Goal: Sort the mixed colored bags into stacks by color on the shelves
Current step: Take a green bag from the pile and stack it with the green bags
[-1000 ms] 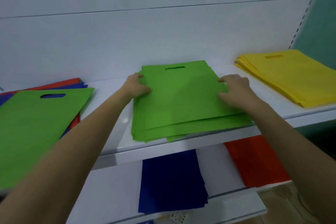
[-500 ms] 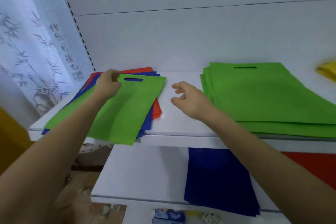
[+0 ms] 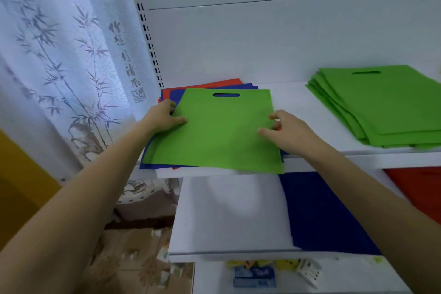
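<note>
Green bag (image 3: 222,131) lies flat atop the mixed pile (image 3: 171,94) at the shelf's (image 3: 293,102) left end. Its handle slot points to the back wall, long axis front to back, front edge over the lip. Left hand (image 3: 164,116) pinches its left edge. Right hand (image 3: 286,127) sits at its right edge, fingers curled, grip unclear. Green stack (image 3: 386,105) lies to the right, nearer the right hand.
</note>
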Tool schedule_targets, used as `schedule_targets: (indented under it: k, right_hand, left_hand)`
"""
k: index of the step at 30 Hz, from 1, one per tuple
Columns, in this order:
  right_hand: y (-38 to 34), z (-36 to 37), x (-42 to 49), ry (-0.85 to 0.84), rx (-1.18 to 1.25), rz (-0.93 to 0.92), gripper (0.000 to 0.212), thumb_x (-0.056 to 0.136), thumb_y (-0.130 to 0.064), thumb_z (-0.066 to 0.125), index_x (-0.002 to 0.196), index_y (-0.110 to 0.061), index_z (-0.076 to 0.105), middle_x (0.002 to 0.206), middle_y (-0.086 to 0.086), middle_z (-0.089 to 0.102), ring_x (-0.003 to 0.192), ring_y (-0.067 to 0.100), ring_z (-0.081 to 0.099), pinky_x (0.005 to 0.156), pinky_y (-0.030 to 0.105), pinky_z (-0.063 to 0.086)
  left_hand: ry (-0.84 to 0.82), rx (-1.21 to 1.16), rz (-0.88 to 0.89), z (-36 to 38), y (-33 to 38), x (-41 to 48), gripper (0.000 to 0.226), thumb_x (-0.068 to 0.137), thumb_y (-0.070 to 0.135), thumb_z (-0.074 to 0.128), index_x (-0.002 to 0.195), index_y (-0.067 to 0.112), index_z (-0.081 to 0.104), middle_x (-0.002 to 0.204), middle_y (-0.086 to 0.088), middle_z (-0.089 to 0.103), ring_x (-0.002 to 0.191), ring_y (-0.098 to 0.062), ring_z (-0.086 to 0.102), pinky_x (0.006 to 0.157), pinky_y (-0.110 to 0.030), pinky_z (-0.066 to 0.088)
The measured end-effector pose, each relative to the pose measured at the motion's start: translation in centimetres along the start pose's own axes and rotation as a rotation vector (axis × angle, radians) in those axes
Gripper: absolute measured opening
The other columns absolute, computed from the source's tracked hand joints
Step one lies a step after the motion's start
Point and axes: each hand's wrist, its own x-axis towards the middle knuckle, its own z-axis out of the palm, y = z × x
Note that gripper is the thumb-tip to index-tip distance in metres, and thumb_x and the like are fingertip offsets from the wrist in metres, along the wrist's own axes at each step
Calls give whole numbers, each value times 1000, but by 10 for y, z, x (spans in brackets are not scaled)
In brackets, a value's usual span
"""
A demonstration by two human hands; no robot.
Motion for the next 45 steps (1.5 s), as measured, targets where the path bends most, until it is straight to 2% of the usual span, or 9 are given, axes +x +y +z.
schedule_targets:
  k: [7,16,21,25,28,33,37,40,45]
  right_hand:
    - [-12,13,-9,53,48,117,57,85,-33,62,134,-14,41,137,8,47,128,25,42,110,40,28]
    - [-5,9,-16,80,50,264,80,75,-30,73,141,-16,30,140,16,39,126,33,41,105,44,37]
    - [5,8,-34,199,260,217,66,79,-7,67,137,-15,37,137,13,41,122,27,45,90,34,43]
    - [11,-7,-41,293,422,150,57,84,3,58,135,-16,41,133,10,45,109,21,50,74,26,46]
    - [20,-29,-42,290,463,116,54,85,5,55,135,-14,43,135,8,48,108,23,55,85,34,50]
    - [60,-86,-34,310,363,164,56,86,-2,58,138,-19,42,139,8,45,96,40,61,86,45,53]
    - [111,-150,-24,345,266,130,55,87,-4,58,137,-22,44,133,10,51,71,23,54,64,28,54]
    - [154,-199,-16,355,202,115,53,86,-2,58,136,-19,46,120,13,57,81,30,60,81,42,54]
    - [225,-257,2,340,92,90,52,84,0,59,133,-12,50,127,17,55,88,21,54,77,29,45]
  left_hand:
    - [-94,-68,91,-5,1,5,75,74,30,76,134,6,38,135,-12,48,123,-26,47,103,-34,38]
    - [101,-260,172,7,8,11,49,77,0,62,124,7,53,125,-14,56,113,-28,55,95,-28,41]
    - [134,-361,176,14,26,5,53,79,-2,55,130,8,50,131,-11,54,115,-26,55,100,-26,40]
    - [179,-455,220,20,46,0,54,79,-2,55,131,10,48,131,-13,52,113,-31,56,101,-42,44]
    - [253,-468,238,22,72,-1,53,80,-2,54,131,9,48,129,-15,52,111,-30,56,100,-38,44]
    - [289,-571,215,38,134,-1,53,81,0,53,132,11,45,122,-17,55,74,-17,57,76,-29,50]
    - [244,-572,217,65,200,5,54,80,2,56,133,11,45,124,-22,55,105,-32,59,97,-42,46]
    - [176,-577,187,93,253,8,58,79,1,58,134,7,43,125,-24,54,112,-36,56,98,-46,45]
    - [137,-514,197,143,328,5,58,81,0,58,136,1,40,137,-18,44,120,-33,51,103,-42,41]
